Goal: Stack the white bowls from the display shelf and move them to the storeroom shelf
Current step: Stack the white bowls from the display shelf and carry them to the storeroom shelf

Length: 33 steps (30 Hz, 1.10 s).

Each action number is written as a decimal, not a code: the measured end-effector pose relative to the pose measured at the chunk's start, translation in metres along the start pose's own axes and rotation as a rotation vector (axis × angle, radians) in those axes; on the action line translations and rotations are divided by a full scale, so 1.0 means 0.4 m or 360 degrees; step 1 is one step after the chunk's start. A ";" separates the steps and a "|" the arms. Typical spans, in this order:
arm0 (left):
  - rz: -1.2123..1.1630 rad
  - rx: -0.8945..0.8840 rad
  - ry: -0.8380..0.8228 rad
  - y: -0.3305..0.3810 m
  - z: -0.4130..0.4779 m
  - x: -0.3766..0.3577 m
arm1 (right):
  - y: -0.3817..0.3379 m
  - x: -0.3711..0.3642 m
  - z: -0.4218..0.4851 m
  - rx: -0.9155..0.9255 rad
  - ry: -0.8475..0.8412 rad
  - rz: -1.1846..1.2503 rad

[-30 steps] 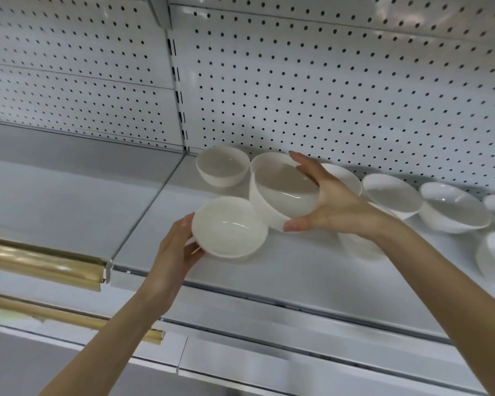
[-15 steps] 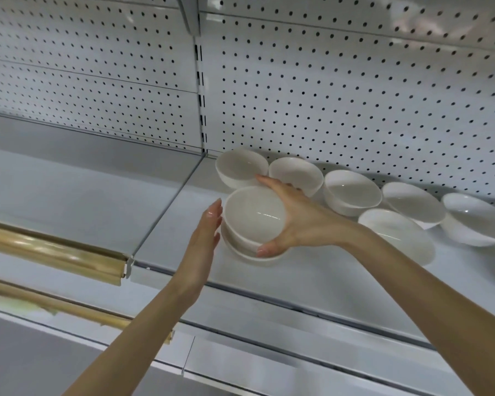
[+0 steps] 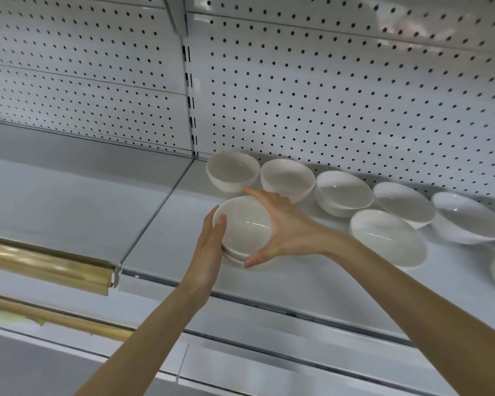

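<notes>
Left grip (image 3: 209, 247): fingers straight, flat against 9 o'clock side of two stacked glossy white ceramic bowls (image 3: 245, 224). Right grip (image 3: 286, 227): clamped round their 3 o'clock rim. Stack on grey metal display shelf (image 3: 169, 238). Loose white bowls (image 3: 343, 192) beyond, 12 to 3 o'clock.

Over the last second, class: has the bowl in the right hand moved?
Yes. Against the back-left bowl, the top bowl in the right hand came forward and down, into the lower bowl beside the left hand.

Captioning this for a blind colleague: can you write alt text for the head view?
A right hand grips a stack of white bowls on a display shelf while the left hand rests flat against its side. More bowls line the pegboard behind.
</notes>
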<state>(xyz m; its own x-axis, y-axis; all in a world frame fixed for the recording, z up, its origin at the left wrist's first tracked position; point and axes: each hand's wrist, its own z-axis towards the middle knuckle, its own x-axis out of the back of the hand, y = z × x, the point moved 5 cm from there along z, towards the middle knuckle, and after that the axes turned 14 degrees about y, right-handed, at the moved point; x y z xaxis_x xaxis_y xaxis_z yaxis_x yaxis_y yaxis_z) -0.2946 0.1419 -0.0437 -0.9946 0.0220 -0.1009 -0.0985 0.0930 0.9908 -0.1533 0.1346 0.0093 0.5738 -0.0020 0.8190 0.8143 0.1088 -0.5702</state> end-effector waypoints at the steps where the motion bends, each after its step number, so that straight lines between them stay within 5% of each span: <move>1: -0.0040 0.0019 0.0005 0.000 -0.001 -0.004 | -0.001 0.001 0.000 0.0011 0.0002 -0.0006; 13: -0.0129 0.0142 -0.0159 -0.034 -0.018 -0.143 | 0.095 0.084 -0.103 -0.0163 0.0186 -0.0075; 20: -0.0161 0.0173 -0.0177 -0.065 -0.007 -0.200 | 0.311 0.268 -0.345 -0.0896 0.1449 0.0117; 25: -0.0249 0.0203 -0.0181 -0.059 0.000 -0.219 | 0.427 0.201 -0.433 -0.1485 0.1122 0.0530; 29: -0.0234 0.0222 -0.0201 -0.061 0.003 -0.221 | 0.432 0.146 -0.408 -0.1515 0.1027 0.1267; 33: -0.0147 0.0180 -0.0253 -0.059 0.007 -0.218 | 0.436 0.134 -0.396 -0.1504 0.1060 0.1457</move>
<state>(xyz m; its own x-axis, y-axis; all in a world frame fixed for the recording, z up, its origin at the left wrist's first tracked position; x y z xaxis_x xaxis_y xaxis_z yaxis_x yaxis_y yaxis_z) -0.2055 0.1406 -0.0586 -0.9632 0.1643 -0.2128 -0.1761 0.2127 0.9611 0.0333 -0.0040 -0.0566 0.6294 -0.7665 0.1278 -0.2426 -0.3500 -0.9048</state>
